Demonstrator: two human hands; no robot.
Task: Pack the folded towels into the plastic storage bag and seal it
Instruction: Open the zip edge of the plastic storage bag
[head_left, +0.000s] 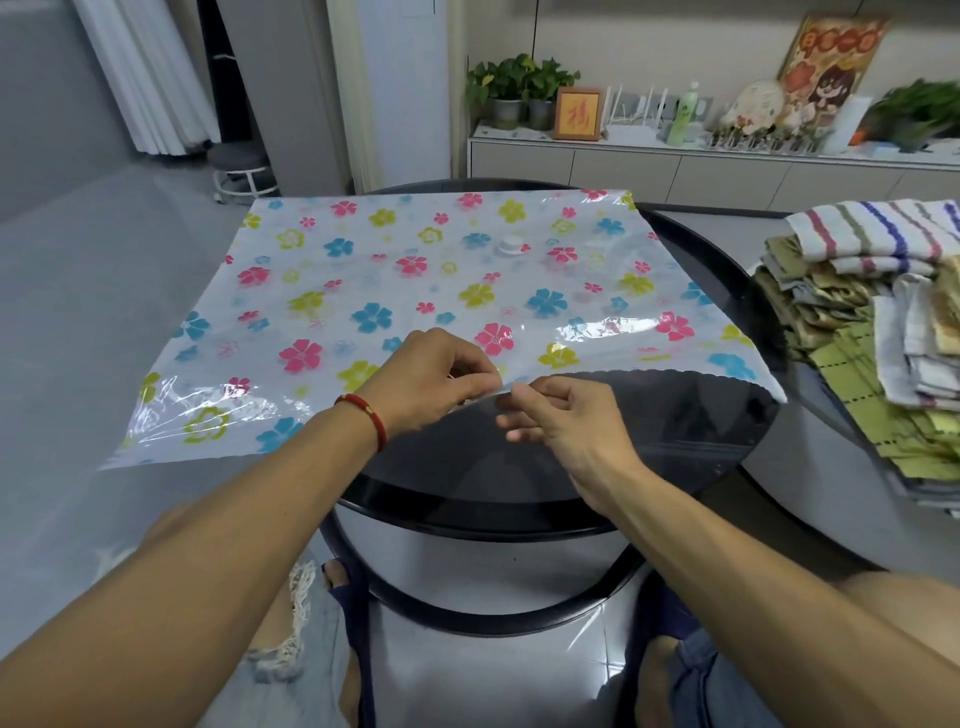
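Note:
A flat plastic storage bag (415, 280) printed with pink, blue and yellow flowers lies across a round black table (467, 514), a white valve cap (511, 244) near its far side. At the bag's near edge my left hand (431, 379) pinches the upper plastic layer between thumb and fingers. Right beside it my right hand (561, 421) pinches the clear lower layer, which hangs toward me over the table. The two layers are parted a little at the mouth. A pile of folded towels (872, 332), striped, green and beige, sits at the right on a second table.
A grey round table (737, 228) holds the towel pile at the right. Behind stands a low cabinet (675, 166) with potted plants, a framed picture and bottles. A stool (239, 171) stands at the back left. My knees and feet show under the black table.

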